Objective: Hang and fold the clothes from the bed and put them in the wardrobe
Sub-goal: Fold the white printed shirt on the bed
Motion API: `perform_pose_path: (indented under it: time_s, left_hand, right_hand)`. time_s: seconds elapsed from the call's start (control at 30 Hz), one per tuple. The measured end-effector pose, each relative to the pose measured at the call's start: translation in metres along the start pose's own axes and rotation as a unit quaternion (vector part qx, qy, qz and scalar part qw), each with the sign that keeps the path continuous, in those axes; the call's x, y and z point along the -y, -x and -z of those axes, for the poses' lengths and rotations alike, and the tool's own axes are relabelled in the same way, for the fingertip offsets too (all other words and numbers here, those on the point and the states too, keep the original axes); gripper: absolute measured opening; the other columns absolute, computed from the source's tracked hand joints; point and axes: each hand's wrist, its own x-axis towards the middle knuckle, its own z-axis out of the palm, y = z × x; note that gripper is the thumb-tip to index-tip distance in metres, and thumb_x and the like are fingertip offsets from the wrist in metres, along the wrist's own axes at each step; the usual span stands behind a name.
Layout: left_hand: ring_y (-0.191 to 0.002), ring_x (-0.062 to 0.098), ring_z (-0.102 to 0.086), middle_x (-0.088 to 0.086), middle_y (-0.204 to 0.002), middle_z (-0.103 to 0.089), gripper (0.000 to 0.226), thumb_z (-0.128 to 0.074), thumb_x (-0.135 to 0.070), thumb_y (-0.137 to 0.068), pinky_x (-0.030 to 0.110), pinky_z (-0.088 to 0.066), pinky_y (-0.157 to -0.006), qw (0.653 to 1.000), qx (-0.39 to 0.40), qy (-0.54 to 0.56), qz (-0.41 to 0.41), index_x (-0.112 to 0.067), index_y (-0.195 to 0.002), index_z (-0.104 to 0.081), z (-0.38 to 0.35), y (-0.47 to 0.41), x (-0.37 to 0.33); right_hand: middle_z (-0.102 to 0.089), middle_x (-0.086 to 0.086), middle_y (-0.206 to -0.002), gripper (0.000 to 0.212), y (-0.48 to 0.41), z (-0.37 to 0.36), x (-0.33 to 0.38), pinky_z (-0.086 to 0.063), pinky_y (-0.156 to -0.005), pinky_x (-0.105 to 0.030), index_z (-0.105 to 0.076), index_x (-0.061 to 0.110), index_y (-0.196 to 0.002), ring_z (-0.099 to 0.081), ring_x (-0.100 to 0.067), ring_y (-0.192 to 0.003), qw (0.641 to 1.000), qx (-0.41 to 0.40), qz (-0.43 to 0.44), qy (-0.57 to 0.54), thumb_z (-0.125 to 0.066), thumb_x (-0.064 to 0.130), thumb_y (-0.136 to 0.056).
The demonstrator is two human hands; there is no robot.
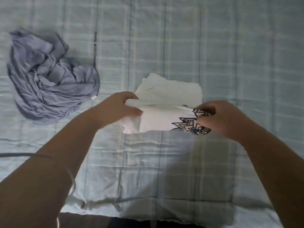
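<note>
The picture is soft with motion blur, and the bed (181,38), covered in pale checked bedding, runs past every edge. The dark print on the white shirt (164,99) is too blurred to read, and my right fingertips are buried in it. There are two pieces of clothing. The white shirt, partly folded, lies mid-bed between my two hands. My left hand (121,106) grips its rolled left edge and my right hand (218,117) pinches the printed right end. A crumpled grey-blue garment (49,83) lies well apart, far left.
</note>
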Motion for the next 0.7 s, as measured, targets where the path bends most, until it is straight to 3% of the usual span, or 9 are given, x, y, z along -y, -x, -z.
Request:
perform_pose_path:
  time_s: [0.1,0.17,0.23,0.33,0.43,0.5,0.57,0.63,0.7]
  left_hand:
    - [-0.086,0.016,-0.069,-0.003,-0.095,-0.073,0.06,-0.086,-0.058,-0.057,0.027,-0.054,-0.064,0.983,0.043,0.176,0.021,-0.024,-0.103,-0.07,0.01,-0.02,-0.002]
    - [-0.1,0.019,-0.069,0.002,-0.11,-0.074,0.059,-0.061,-0.07,-0.074,0.032,-0.058,-0.075,0.953,0.06,0.296,0.032,-0.022,-0.107,-0.073,0.014,-0.03,-0.002]
    - [-0.105,0.018,-0.069,-0.002,-0.114,-0.073,0.064,-0.061,-0.074,-0.071,0.033,-0.059,-0.078,0.937,0.028,0.348,0.028,-0.026,-0.111,-0.071,0.014,-0.037,0.0]
    - [-0.108,0.02,-0.069,-0.003,-0.119,-0.07,0.1,-0.088,-0.062,-0.05,0.042,-0.058,-0.088,0.974,-0.054,0.22,0.0,-0.027,-0.135,-0.05,0.004,-0.046,0.006]
    - [-0.105,0.019,-0.069,-0.001,-0.118,-0.069,0.086,-0.082,-0.054,-0.059,0.049,-0.055,-0.094,0.973,-0.156,0.171,0.002,-0.027,-0.134,-0.048,-0.012,-0.053,0.014]
    - [-0.103,0.018,-0.068,-0.003,-0.114,-0.068,0.069,-0.074,-0.055,-0.069,0.047,-0.055,-0.093,0.963,-0.212,0.166,0.011,-0.029,-0.128,-0.051,-0.022,-0.054,0.014]
    - [-0.099,0.017,-0.064,-0.007,-0.106,-0.066,0.052,-0.066,-0.05,-0.085,0.036,-0.052,-0.084,0.956,-0.268,0.118,0.021,-0.024,-0.128,-0.05,-0.031,-0.057,0.012]
    - [-0.09,0.016,-0.058,-0.014,-0.093,-0.058,0.04,-0.055,-0.041,-0.098,0.027,-0.041,-0.071,0.947,-0.312,0.069,0.024,-0.019,-0.13,-0.046,-0.038,-0.06,0.005]
    - [-0.082,0.019,-0.053,-0.016,-0.085,-0.053,0.034,-0.047,-0.039,-0.101,0.03,-0.036,-0.07,0.942,-0.333,0.035,0.028,-0.019,-0.128,-0.043,-0.042,-0.065,0.003]
  right_hand:
    - [-0.074,-0.006,-0.074,0.006,-0.037,0.018,0.006,-0.057,-0.071,-0.031,-0.076,0.015,-0.08,-0.073,-0.022,-0.074,0.994,0.004,-0.045,-0.104,-0.073,0.02,-0.08]
    - [-0.075,-0.013,-0.08,0.01,-0.061,0.022,0.007,-0.061,-0.075,-0.039,-0.073,0.01,-0.086,-0.074,-0.027,-0.077,0.982,0.01,-0.091,-0.166,-0.073,0.019,-0.082]
    - [-0.076,-0.014,-0.087,0.023,-0.08,0.021,0.003,-0.061,-0.076,-0.044,-0.071,0.005,-0.099,-0.074,-0.028,-0.08,0.959,0.016,-0.149,-0.241,-0.073,0.021,-0.082]
    - [-0.076,-0.01,-0.102,0.041,-0.094,0.018,-0.01,-0.057,-0.082,-0.041,-0.066,0.007,-0.121,-0.073,-0.025,-0.093,0.901,0.065,-0.219,-0.37,-0.07,0.028,-0.086]
    - [-0.067,-0.015,-0.123,0.065,-0.09,0.02,-0.021,-0.046,-0.103,-0.054,-0.06,0.006,-0.132,-0.063,-0.033,-0.117,0.851,0.116,-0.193,-0.475,-0.061,0.052,-0.086]
    - [-0.066,-0.017,-0.125,0.073,-0.078,0.02,-0.021,-0.046,-0.102,-0.051,-0.061,0.007,-0.13,-0.064,-0.033,-0.117,0.833,0.113,-0.145,-0.522,-0.056,0.061,-0.081]
    - [-0.07,-0.012,-0.119,0.059,-0.064,0.009,-0.018,-0.051,-0.095,-0.043,-0.065,0.015,-0.12,-0.069,-0.023,-0.107,0.864,0.054,-0.103,-0.49,-0.061,0.06,-0.08]
    - [-0.074,-0.003,-0.109,0.049,-0.054,-0.01,-0.015,-0.052,-0.088,-0.037,-0.065,0.019,-0.112,-0.071,-0.017,-0.097,0.936,-0.046,-0.058,-0.345,-0.063,0.059,-0.083]
    - [-0.071,0.003,-0.102,0.039,-0.056,-0.029,-0.012,-0.049,-0.084,-0.033,-0.061,0.019,-0.112,-0.066,-0.017,-0.094,0.967,-0.172,-0.034,-0.187,-0.058,0.051,-0.091]
